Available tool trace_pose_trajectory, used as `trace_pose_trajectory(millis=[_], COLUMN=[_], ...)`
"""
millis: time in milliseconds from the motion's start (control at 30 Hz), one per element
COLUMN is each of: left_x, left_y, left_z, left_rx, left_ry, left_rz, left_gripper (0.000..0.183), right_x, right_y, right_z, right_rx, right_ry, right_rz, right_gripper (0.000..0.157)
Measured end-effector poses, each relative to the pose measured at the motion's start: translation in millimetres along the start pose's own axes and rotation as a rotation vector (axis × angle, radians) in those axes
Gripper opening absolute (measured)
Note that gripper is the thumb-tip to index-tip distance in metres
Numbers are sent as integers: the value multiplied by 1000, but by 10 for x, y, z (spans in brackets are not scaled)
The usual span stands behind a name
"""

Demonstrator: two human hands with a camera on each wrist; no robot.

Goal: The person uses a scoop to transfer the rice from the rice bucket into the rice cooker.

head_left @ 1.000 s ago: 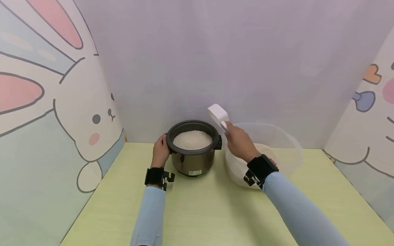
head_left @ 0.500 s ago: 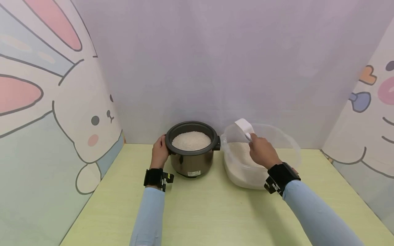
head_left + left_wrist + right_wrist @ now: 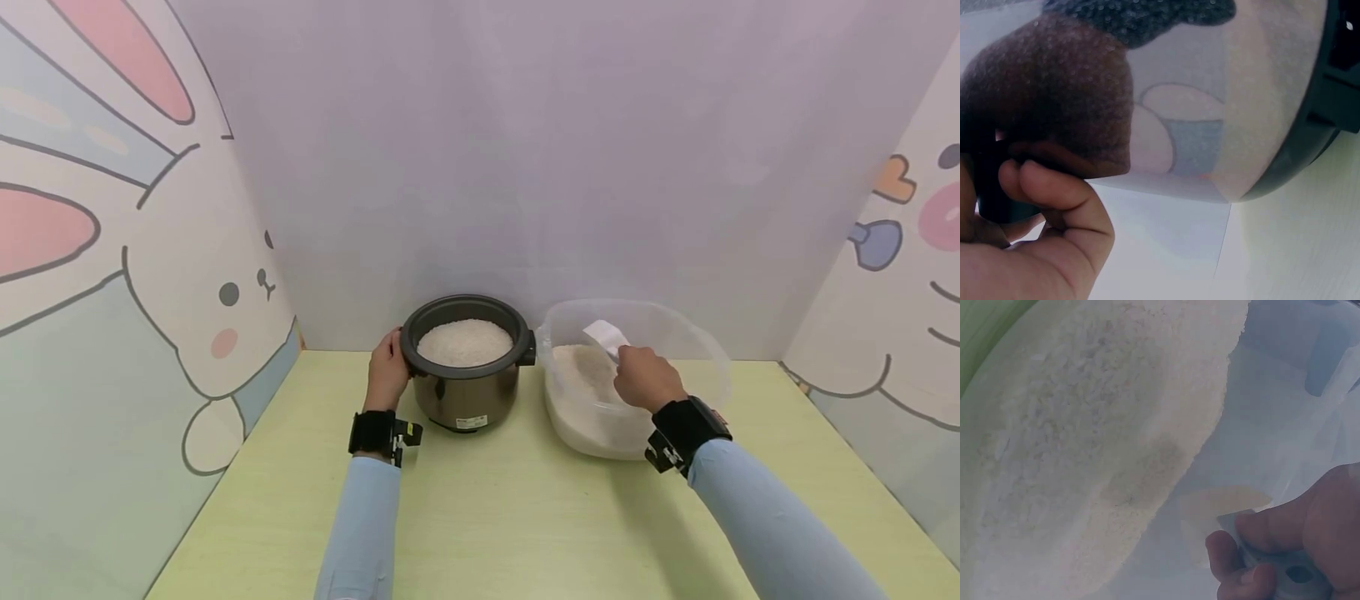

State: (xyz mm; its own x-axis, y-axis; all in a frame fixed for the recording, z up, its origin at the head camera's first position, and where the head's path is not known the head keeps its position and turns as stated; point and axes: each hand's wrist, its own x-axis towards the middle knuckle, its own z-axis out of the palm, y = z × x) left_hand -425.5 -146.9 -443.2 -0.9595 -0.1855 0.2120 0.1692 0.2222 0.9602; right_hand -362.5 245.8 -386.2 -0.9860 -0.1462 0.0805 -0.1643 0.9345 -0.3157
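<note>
A dark rice cooker [image 3: 467,398], lidless and filled with white rice [image 3: 465,343], stands on the table. My left hand [image 3: 387,373] grips its left side handle; in the left wrist view the fingers [image 3: 1060,190] curl round the dark handle [image 3: 994,181] against the shiny body. To the right is a clear plastic bin [image 3: 697,333] with rice [image 3: 581,371] heaped toward its left side. My right hand [image 3: 648,379] holds a white scoop [image 3: 606,336] by its handle, over the bin and tilted. In the right wrist view, thumb and fingers pinch the scoop handle [image 3: 1291,575].
The pale green tabletop [image 3: 480,517] runs to a plain lilac back wall [image 3: 480,167]. Side panels printed with cartoon rabbits [image 3: 202,333] stand left and right. The cooker's right handle [image 3: 528,350] sits close to the bin's left rim.
My right hand has carried the scoop from beside the cooker's rim rightward over the bin, then lowered and turned it toward the rice. The left hand has stayed on the cooker handle.
</note>
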Motion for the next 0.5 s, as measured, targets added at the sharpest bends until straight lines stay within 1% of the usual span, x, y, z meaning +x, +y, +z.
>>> trace_pose_trajectory(millis=[167,233,300,400,500], left_x=[1,1,-4,-4,-2], left_y=[2,-3,-6,-13,-10], left_z=[3,2,2,0,2], left_rx=[-10,-11,-15,-14,-18], left_ry=[-1,-4,-6,-4,2], left_rz=[-2,2,4,5,-3], left_gripper=[40,41,41,41,41], right_x=[-31,-33,-30,-14,15], right_y=[-2,9,21,40,63], right_z=[-5,1,11,24,37], right_rx=[-3,-5,0,13,13], right_ry=[-26,-45,-76,-124,-161], right_rz=[53,67,77,75,60], right_gripper=[11,16,24,32,31])
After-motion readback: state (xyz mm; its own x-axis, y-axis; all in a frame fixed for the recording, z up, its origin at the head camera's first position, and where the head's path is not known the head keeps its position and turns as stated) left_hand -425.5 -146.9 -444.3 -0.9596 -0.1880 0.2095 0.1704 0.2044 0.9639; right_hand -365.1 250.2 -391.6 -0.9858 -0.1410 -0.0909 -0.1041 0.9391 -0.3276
